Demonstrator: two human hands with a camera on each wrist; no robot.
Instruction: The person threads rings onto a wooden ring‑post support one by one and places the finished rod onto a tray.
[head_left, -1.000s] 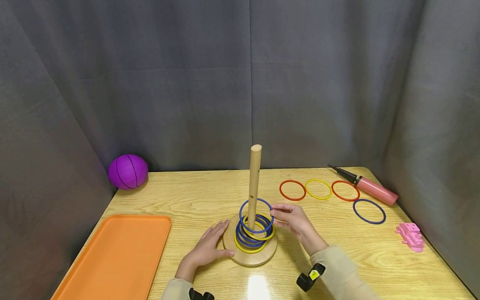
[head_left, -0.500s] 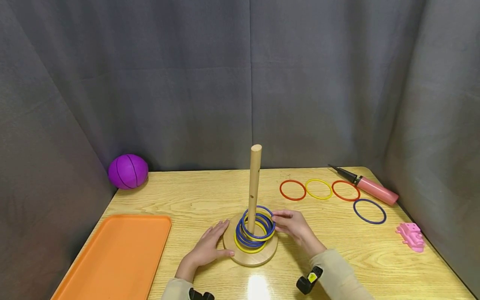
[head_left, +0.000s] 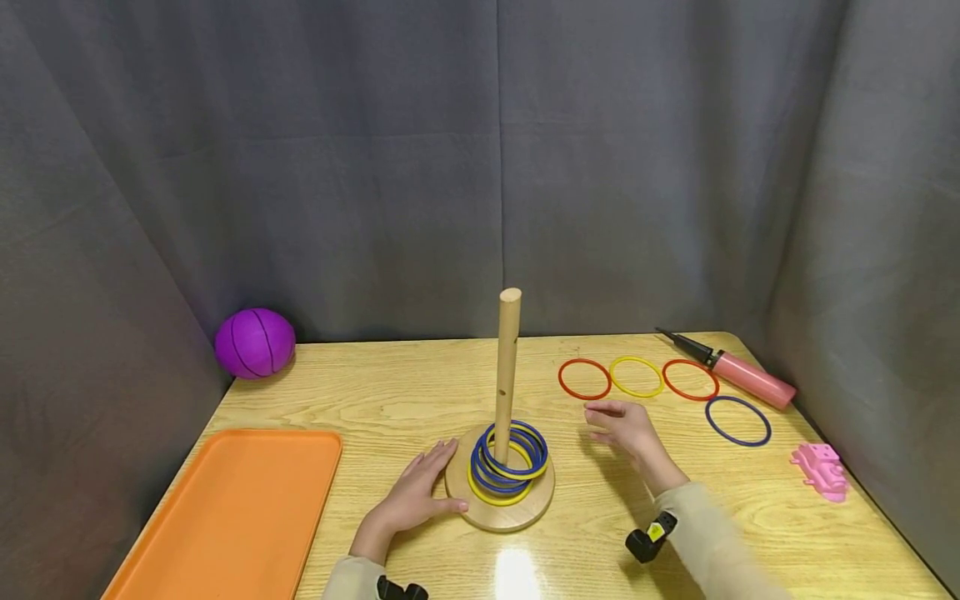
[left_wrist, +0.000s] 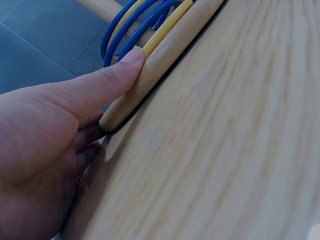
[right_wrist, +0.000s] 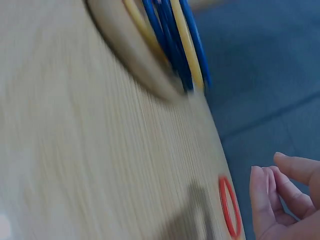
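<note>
Slightly right of centre in the head view stands a wooden ring-toss post on a round base. Several blue and yellow rings lie stacked loosely around its foot. My left hand rests against the base's left side with fingers extended; the left wrist view shows its thumb touching the base's rim beside the lowest yellow ring. My right hand hovers to the right of the post, empty, its fingers loosely bent. It is nearest to a red ring on the table.
A yellow ring, another red ring and a blue ring lie at the right. Beyond them are a pink-and-black hand pump and a pink toy. An orange tray and a purple ball are at the left.
My right hand has lowered a blue ring along the post onto the stack, let it go and moved away to the right. My left hand stays at the base.
</note>
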